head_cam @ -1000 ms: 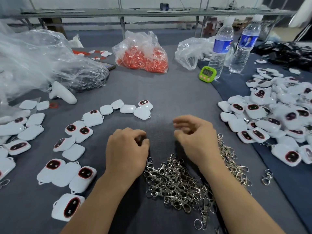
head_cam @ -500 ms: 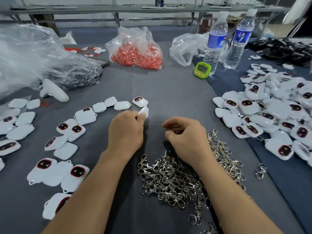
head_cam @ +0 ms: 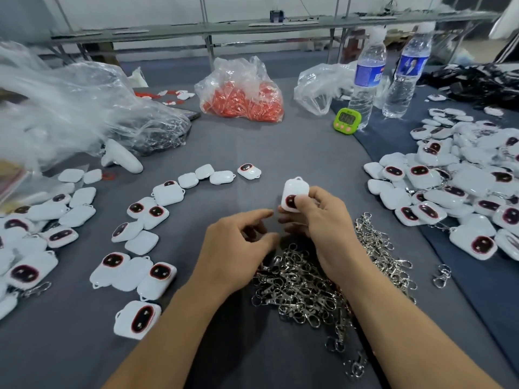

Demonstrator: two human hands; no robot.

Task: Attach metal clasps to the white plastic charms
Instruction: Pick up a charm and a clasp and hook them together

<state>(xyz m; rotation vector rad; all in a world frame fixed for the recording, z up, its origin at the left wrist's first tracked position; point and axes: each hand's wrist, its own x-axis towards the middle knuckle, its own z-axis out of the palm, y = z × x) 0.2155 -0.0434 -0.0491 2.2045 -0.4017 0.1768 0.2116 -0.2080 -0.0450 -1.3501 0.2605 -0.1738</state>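
The charm (head_cam: 295, 196) has been lifted off the tabletop (head_cam: 280, 153) into the right hand (head_cam: 323, 220) and is pinched there, loop uppermost, so the left hand (head_cam: 236, 248), loosely curled and empty, is freed for the clasps (head_cam: 303, 287).

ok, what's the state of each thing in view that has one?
white charm: gripped by the right hand, loop up, no clasp seen on it
left hand: fingers loosely curled, contents unclear
clasp pile: loose heap on the table
water bottles: upright
green timer: standing, display towards the camera
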